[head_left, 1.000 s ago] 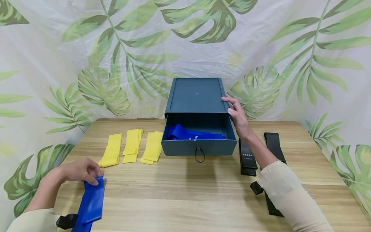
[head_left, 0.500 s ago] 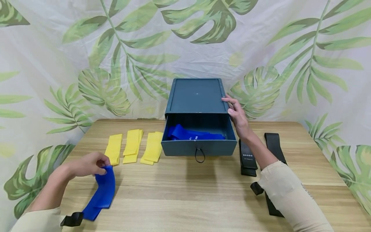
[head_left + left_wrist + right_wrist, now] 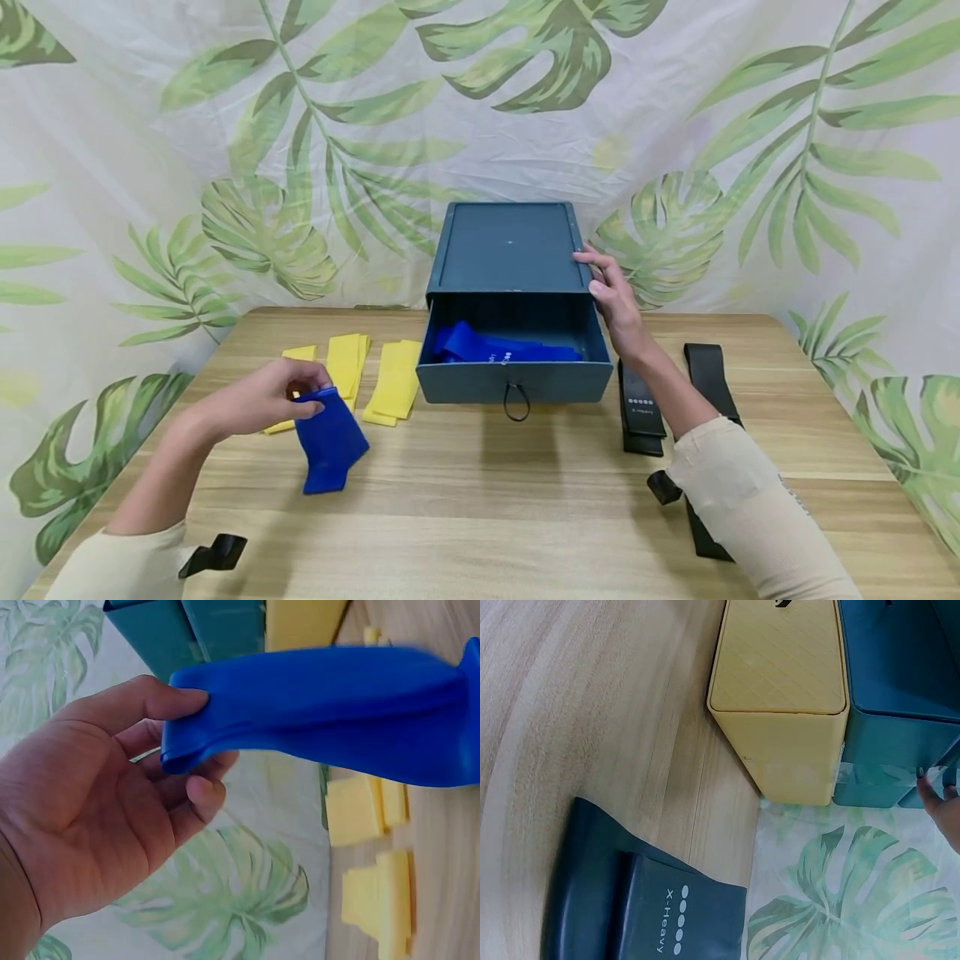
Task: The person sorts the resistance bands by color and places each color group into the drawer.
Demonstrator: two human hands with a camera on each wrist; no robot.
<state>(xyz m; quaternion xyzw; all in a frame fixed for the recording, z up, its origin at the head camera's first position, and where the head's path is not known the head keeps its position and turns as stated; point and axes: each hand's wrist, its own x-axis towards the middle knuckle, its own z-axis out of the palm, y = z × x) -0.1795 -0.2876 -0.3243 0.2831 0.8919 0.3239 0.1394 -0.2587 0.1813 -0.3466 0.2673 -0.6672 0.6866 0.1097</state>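
Note:
Between the thumb and fingers of my left hand [image 3: 255, 404] hangs a folded blue resistance band [image 3: 332, 442], above the left part of the table. The left wrist view shows the thumb pressing the folded end of the band [image 3: 315, 705]. My right hand [image 3: 619, 310] rests against the upper right edge of a dark teal drawer box [image 3: 510, 246], fingers fairly straight. Its drawer [image 3: 480, 383] is pulled out, with blue bands [image 3: 491, 345] lying inside. Only fingertips and part of the right hand [image 3: 949, 814] show in the right wrist view.
Yellow bands [image 3: 395, 379] lie in a row left of the box, the leftmost partly behind my left hand. Black bands [image 3: 641, 408] lie to the right, one marked X-Heavy. A yellow drawer box [image 3: 780, 750] sits beneath the teal one. A leaf-patterned cloth [image 3: 375, 125] hangs behind.
My left hand has carried the blue band up and rightward, off the table's left front, past the leftmost yellow band. The right hand stays on the box.

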